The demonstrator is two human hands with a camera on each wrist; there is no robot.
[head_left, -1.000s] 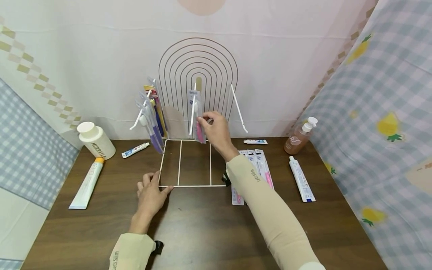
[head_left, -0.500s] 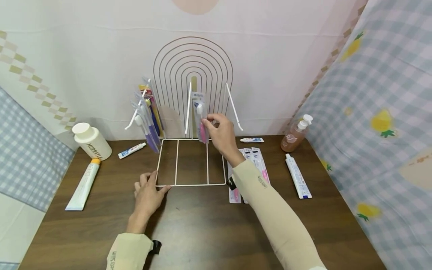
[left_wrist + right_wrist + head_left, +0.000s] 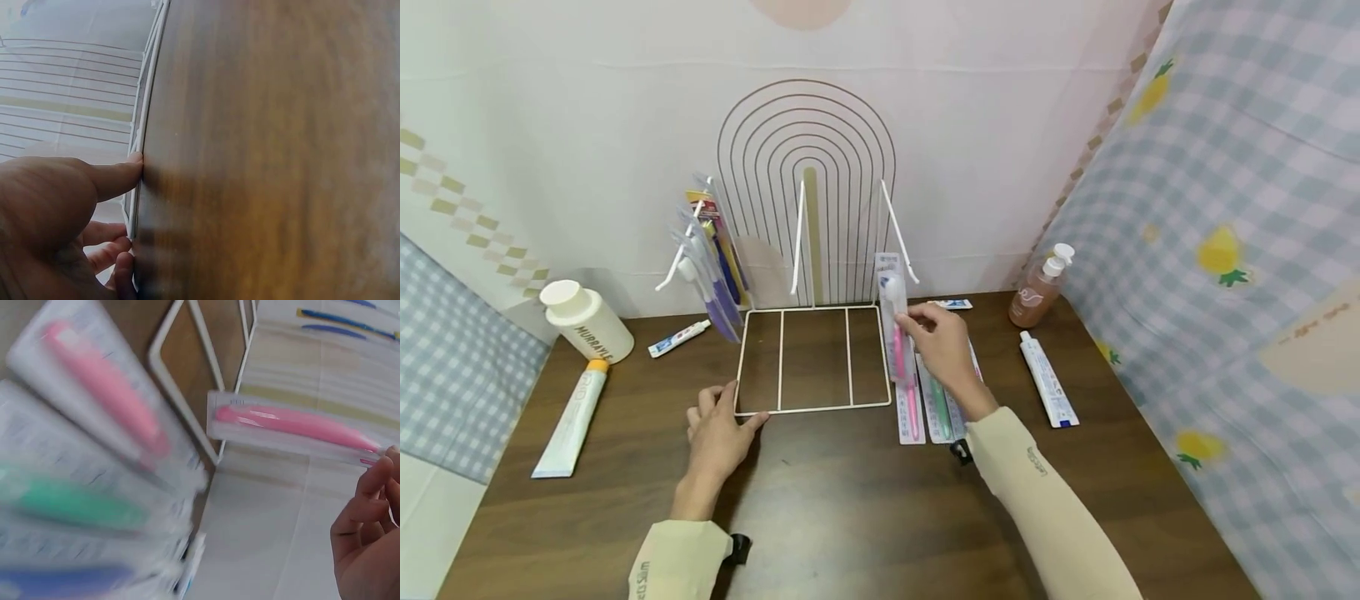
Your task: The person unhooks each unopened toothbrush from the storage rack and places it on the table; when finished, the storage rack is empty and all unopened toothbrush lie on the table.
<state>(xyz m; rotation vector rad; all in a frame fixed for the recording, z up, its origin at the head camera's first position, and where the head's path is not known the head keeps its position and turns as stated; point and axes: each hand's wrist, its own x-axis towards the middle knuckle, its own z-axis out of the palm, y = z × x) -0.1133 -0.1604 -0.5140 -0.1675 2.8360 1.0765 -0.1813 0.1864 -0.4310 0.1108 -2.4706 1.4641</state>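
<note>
My right hand [image 3: 943, 342] pinches a packaged pink toothbrush [image 3: 892, 292] by its edge, upright beside the rack's right side. In the right wrist view, the pink handle [image 3: 300, 425] shows through the clear pack. Below it on the table lie packaged toothbrushes, one pink [image 3: 912, 417], one green [image 3: 940, 412] and one blue [image 3: 62, 581]. My left hand [image 3: 718, 442] holds the front left corner of the white wire rack [image 3: 816, 408], thumb on the front bar and fingers at the side. Several packaged toothbrushes [image 3: 722, 308] hang on the rack's left prong; the middle prong [image 3: 798, 242] is bare.
At left are a white bottle [image 3: 591, 325], an orange-capped tube [image 3: 572, 425] and a small tube [image 3: 679, 338]. At right stand a pump bottle [image 3: 1033, 296], a toothpaste tube [image 3: 1048, 383] and a small tube [image 3: 953, 304]. A patterned cloth [image 3: 985, 125] hangs behind.
The pink toothbrush pack has come away from the middle prong, moving right and down in my right hand above the other packs. My left hand stays on the rack corner. The head view has shifted slightly.
</note>
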